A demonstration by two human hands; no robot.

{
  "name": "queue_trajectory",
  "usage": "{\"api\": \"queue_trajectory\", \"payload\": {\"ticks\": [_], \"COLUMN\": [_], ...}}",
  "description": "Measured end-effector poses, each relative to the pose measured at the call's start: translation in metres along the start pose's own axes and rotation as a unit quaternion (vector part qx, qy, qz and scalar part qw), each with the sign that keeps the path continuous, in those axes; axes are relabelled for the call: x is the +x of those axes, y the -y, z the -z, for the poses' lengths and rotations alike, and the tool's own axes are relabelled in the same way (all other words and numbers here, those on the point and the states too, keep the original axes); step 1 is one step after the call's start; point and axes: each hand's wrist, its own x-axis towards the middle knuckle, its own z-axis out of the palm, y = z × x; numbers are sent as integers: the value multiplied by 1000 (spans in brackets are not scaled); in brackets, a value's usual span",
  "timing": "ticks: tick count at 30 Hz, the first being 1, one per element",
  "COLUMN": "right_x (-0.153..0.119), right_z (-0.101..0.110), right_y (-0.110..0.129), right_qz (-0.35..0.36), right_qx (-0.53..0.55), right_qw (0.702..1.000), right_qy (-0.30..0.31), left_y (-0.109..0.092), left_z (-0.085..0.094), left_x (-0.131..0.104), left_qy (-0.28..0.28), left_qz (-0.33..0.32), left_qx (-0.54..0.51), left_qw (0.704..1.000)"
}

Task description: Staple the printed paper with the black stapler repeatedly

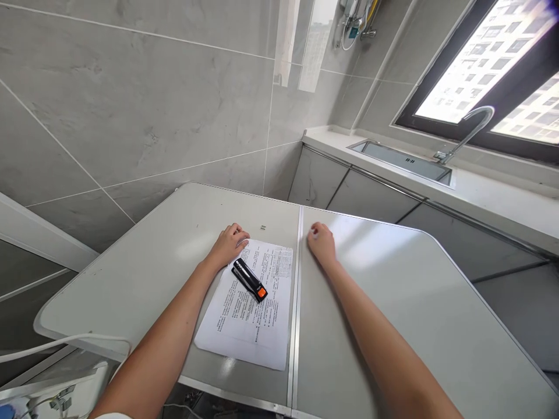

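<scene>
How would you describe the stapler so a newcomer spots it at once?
On the pale table, left of its metal seam, lies white printed paper. The stapler rests on that paper, slanted, just nearer the camera than the left hand. Its black body with an orange end sets it apart.

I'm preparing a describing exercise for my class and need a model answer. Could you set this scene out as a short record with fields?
Surface: pale table, divided by a metal strip
Paper: printed paper, lying left of the strip
Stapler: black stapler with an orange end, lying on the paper
Left hand: left hand at the paper's far left corner
Right hand: right hand curled, right of the strip; contents unclear
Background: sink, faucet, window
</scene>
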Motion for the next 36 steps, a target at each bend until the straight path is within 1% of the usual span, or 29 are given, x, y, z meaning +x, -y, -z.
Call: {"api": "queue_trajectory", "payload": {"ticks": [2, 4, 6, 8, 10, 13, 15, 18, 20, 22, 25, 31, 36], "right_x": [-7, -17, -29, -42, -54, -65, -66, -64, -63, -63, -65, -67, -66], "right_z": [26, 47, 60, 66, 66, 64, 63, 62, 62, 62, 63, 68, 71], "right_y": [-36, -65, -82, -89, -88, -79, -72, -64, -61, -61, -66, -76, -75], "right_qz": [-26, -50, -64, -62, -50, -33, -23, -7, -3, -6, -6, -19, -22], "right_qx": [-51, -90, -98, -85, -76, -90, -113, -164, -191, -195, -168, -59, -32], "right_qw": [998, 994, 992, 994, 995, 994, 993, 986, 981, 981, 986, 998, 999], "right_qy": [-17, -37, -41, -41, -44, -44, -39, -30, -25, -23, -21, -24, -26], "left_y": [-2, -3, -3, -3, -2, -1, 0, 1, 2, 2, 2, 3, 4], "left_z": [0, 0, -1, -2, -2, -3, -3, -3, -3, -4, -4, -3, -4], "left_x": [1, 2, 2, 3, 3, 3, 3, 4, 5, 5, 5, 6, 7], "left_qy": [-6, -12, -14, -7, 4, 21, 23, 12, 14, 18, 16, 24, 25], "left_qz": [-12, -24, -32, -42, -55, -73, -75, -65, -66, -69, -67, -61, -52], "left_qx": [1, -7, -17, -20, -13, -4, -5, -16, -25, -32, -36, -40, -24], "left_qw": [1000, 1000, 999, 999, 998, 997, 997, 998, 997, 997, 997, 997, 998]}}
